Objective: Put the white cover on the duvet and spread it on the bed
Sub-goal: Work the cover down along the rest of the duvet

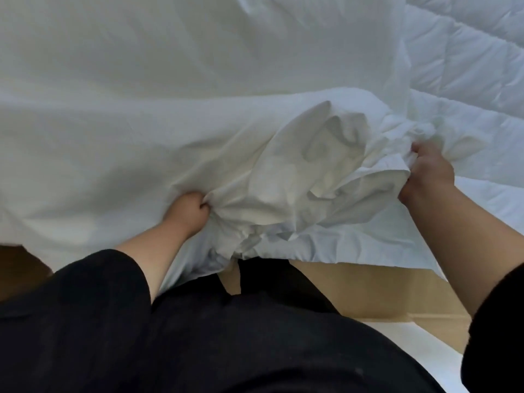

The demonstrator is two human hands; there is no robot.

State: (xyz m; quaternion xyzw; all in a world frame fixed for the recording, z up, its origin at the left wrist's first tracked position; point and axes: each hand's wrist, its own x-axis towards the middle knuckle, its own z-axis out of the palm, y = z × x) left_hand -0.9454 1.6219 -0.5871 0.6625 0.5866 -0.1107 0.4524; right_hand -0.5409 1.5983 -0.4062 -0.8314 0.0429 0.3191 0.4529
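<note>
You are looking down over your own body, dressed in black clothing [198, 336], at a bed [368, 302] with a tan wooden frame showing below the bedding.

Your left hand [190, 209] is reaching forward from a black sleeve [93, 279], and its fingers [204, 205] are curling tightly into a bunch of the white cover [127, 123], gripping it at the near edge of the bed. The smooth cover is lying across most of the left and centre of the view, stretching away from you in broad soft folds.

Your right hand [428, 173] is holding out to the right, its fingers curling round a crumpled wad of white fabric, with the thumb tip showing on top. Whether that wad is cover alone or cover together with duvet, you cannot tell, as the white layers are blending there.

Between your two hands the cover is gathering into a loose, creased mound [320, 165] with a hollow opening in the middle.

The quilted duvet [467, 66], marked by stitched padded squares, is lying to the far right, partly under the cover's edge and reaching toward your right hand. A pale blue-white layer of it is hanging over the bed frame just below your right hand.
</note>
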